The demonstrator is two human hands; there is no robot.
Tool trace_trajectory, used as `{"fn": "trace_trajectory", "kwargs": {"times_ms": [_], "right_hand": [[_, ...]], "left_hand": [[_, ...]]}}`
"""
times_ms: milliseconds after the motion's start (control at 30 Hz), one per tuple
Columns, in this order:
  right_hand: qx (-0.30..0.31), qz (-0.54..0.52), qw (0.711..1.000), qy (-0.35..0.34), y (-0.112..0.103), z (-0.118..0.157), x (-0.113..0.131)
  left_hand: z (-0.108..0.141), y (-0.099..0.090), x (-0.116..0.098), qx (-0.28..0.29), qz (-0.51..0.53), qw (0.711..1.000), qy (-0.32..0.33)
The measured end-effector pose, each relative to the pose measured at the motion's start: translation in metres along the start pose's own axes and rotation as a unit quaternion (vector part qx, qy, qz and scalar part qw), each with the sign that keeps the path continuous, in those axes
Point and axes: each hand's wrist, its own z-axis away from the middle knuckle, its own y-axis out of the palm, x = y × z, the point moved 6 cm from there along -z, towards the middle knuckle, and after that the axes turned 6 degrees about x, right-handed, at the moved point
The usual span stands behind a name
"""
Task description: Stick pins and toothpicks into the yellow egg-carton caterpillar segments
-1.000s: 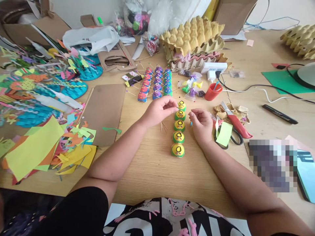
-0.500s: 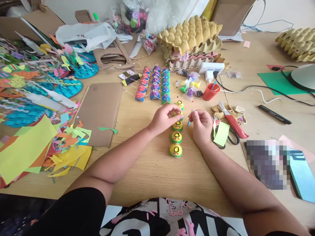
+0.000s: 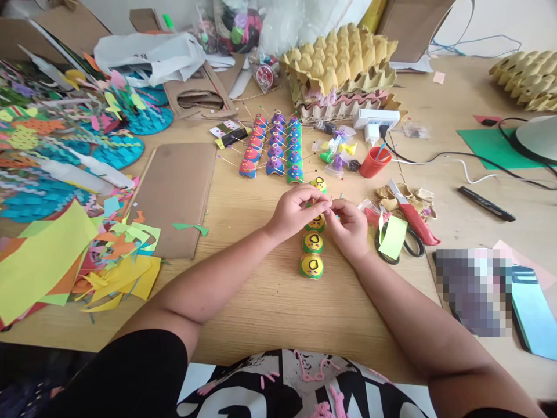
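Observation:
A row of yellow-and-green egg-carton cups [image 3: 311, 266] with dark rings on top runs up the middle of the table, some of them behind my hands. Over this row my left hand [image 3: 298, 213] is closed, thumb and index finger pinched together. My right hand [image 3: 349, 226] meets it fingertip to fingertip, also pinched. Whatever lies between the touching tips is too small to make out. A bit of a thin blue stick [image 3: 342, 196] shows just above my right fingers. Beyond stand painted cup strips in red and blue [image 3: 248, 168], purple [image 3: 275, 166] and green [image 3: 295, 173], stuck with pins.
Right of my hands lie scissors [image 3: 413, 242], a red-handled knife [image 3: 415, 217] and a red cup [image 3: 374, 164]. Egg trays [image 3: 339, 61] are stacked behind. Paper scraps [image 3: 117, 278] and a cardboard sheet [image 3: 176, 197] lie left.
My right hand has moved left to meet my left hand's fingertips. The blue stick it held has shifted, with only a bit visible above the fingers. A red packet shows beside the scissors.

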Motion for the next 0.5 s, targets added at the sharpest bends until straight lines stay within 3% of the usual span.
{"fn": "trace_trajectory", "kwargs": {"times_ms": [100, 267, 500], "right_hand": [[-0.023, -0.064, 0.998, 0.015, -0.002, 0.0, -0.002], [-0.057, -0.176, 0.981, 0.05, -0.004, -0.002, -0.007], [-0.03, -0.141, 0.989, 0.014, 0.001, 0.001, 0.006]], "left_hand": [[0.002, -0.001, -0.01, 0.001, -0.102, 0.993, 0.064], [0.005, -0.004, -0.017, -0.007, -0.27, 0.955, 0.119], [0.005, -0.001, -0.015, 0.018, -0.313, 0.942, 0.123]]}}
